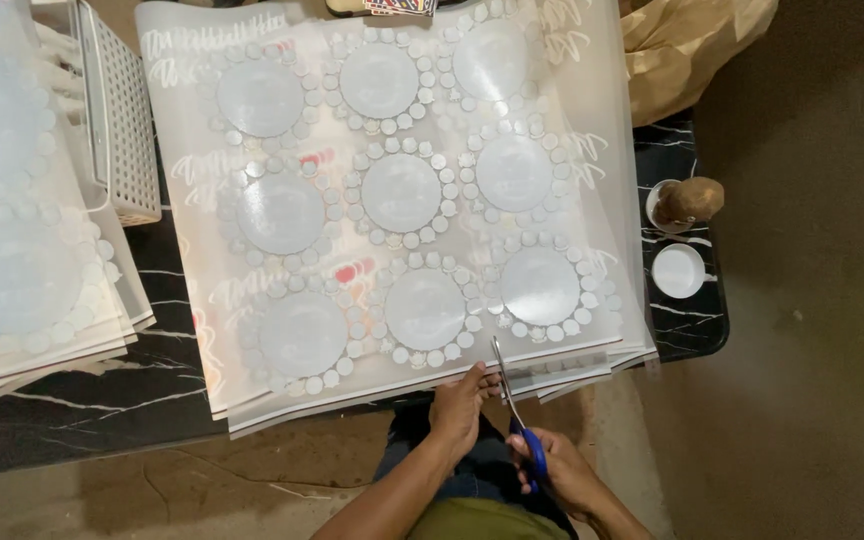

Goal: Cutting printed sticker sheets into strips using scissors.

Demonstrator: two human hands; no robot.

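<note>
Right hand (557, 470) nearest to camera, closed round blue handles of scissors (512, 395). Blades part-open, tips at near edge of the translucent sheet stack (392, 200). Scissors' long axis runs from hand up and slightly left, roughly square to that edge; sheet lies straight ahead of the blades, away from the body.

Left hand (460, 405) just left of blades, fingers together, pressing or pinching sheet's near edge beside the cut point. Whether thumb is under the sheet: cannot tell. Both hands close to the edge; left touching sheet, right only via scissors.

Sheets printed w/ rows of large pale discs ringed by small ones; near edge overhangs the dark marbled table (102, 390).

Further out: second sheet pile (22, 280) at left, white perforated basket (127, 120) behind it, small white lid (678, 270) and brown lump on a white dish (687, 200) at right, crumpled brown paper (692, 45) far right corner. Floor brown, dim.
</note>
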